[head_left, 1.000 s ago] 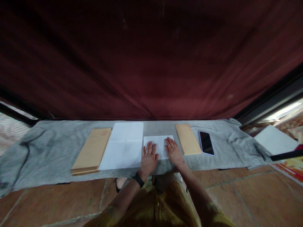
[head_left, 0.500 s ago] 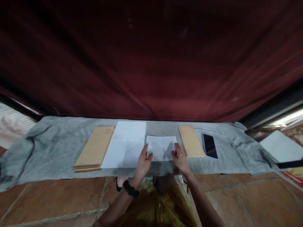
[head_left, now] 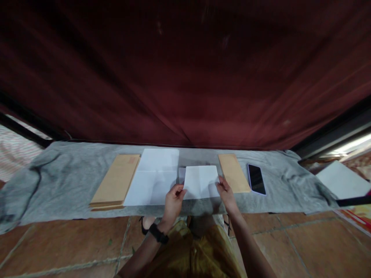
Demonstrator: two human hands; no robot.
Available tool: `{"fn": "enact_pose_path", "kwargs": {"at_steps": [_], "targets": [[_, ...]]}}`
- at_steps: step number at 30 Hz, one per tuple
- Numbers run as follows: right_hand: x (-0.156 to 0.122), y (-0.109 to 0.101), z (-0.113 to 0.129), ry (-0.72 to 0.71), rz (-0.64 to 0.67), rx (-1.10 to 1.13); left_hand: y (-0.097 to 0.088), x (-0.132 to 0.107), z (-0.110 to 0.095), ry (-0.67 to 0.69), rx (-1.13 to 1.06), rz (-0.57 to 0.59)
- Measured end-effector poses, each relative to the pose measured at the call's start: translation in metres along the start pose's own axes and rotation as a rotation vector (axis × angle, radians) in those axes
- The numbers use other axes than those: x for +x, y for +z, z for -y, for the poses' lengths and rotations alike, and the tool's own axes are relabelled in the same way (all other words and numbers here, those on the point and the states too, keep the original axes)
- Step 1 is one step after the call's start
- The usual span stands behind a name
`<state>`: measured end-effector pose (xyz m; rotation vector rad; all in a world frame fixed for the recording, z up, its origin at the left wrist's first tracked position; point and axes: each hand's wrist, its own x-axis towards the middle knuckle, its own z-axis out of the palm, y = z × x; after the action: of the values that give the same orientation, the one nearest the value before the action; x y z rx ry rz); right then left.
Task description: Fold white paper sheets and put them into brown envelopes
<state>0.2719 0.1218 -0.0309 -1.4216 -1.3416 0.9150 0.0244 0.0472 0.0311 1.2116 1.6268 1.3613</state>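
A folded white sheet of paper [head_left: 201, 181] with a crease down its middle is held between both hands, just over the grey cloth. My left hand [head_left: 174, 197] pinches its lower left edge, a dark band on that wrist. On the opposite edge, my right hand [head_left: 226, 192] grips the paper between thumb and fingers. Part of something flat and pale shows beneath the sheet's left side. Left of it lie larger white sheets [head_left: 153, 177] with fold creases. A stack of brown envelopes [head_left: 116, 179] lies beyond those; another brown envelope pile [head_left: 234, 173] is beside my right hand.
A smartphone [head_left: 256, 179] with a pale purple edge lies right of the envelopes. Grey cloth [head_left: 281, 177] covers the narrow table. A dark red curtain [head_left: 185, 88] hangs behind it. At far right is a white flat panel [head_left: 344, 178]; below is a tiled floor [head_left: 72, 243].
The folded paper has been lifted and shifted slightly right. My left hand has closed on its edge, and my right hand has moved a little right with it.
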Motion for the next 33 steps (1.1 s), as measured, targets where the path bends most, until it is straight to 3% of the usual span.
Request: {"fn": "enact_pose_path", "kwargs": {"at_steps": [7, 15, 20, 23, 28, 33], "targets": [[-0.014, -0.01, 0.027, 0.035, -0.037, 0.131, -0.007, 0.002, 0.001, 0.019, 0.002, 0.002], [-0.04, -0.023, 0.053, -0.082, -0.052, -0.023, -0.006, 0.002, 0.012, -0.019, 0.019, -0.022], [-0.048, -0.023, 0.062, -0.084, -0.05, -0.091, -0.006, 0.002, 0.014, 0.001, -0.001, -0.063], [-0.047, -0.02, 0.062, -0.072, -0.078, -0.104, -0.008, 0.001, 0.009, 0.001, -0.008, -0.045], [-0.048, -0.024, 0.056, -0.086, -0.004, -0.063, -0.012, 0.002, -0.01, -0.075, -0.09, 0.032], [-0.057, -0.032, 0.055, -0.045, 0.043, 0.0, -0.02, 0.015, -0.03, -0.098, -0.182, 0.006]]}}
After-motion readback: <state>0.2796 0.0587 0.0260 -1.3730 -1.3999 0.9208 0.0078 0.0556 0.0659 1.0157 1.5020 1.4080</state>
